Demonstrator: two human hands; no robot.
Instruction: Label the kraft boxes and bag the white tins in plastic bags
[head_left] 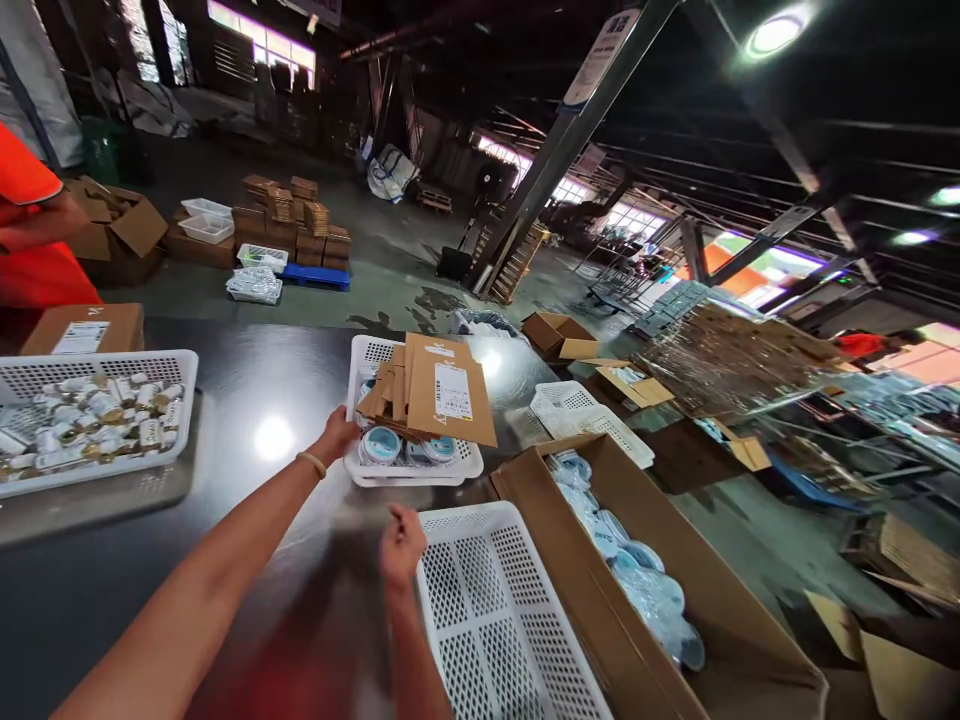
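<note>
My left hand (341,437) is closed on the left rim of a white plastic basket (416,478) on the dark metal table. Inside that basket lie round tubs with blue-and-white lids (381,445). Folded brown cardboard pieces (386,390) and a labelled cardboard sheet (450,392) rest on top, leaning over the basket's right side. My right hand (403,543) is curled, fingers bent in, right beside the left corner of a nearer, empty white basket (469,520). Whether it touches that rim or holds anything I cannot tell.
An open carton (592,590) of plastic-wrapped tubs stands on the right. At the left are a white basket (187,400) of small jars and a closed carton (112,325). A person in orange (37,220) stands beyond. More cartons and a pillar (555,150) are behind.
</note>
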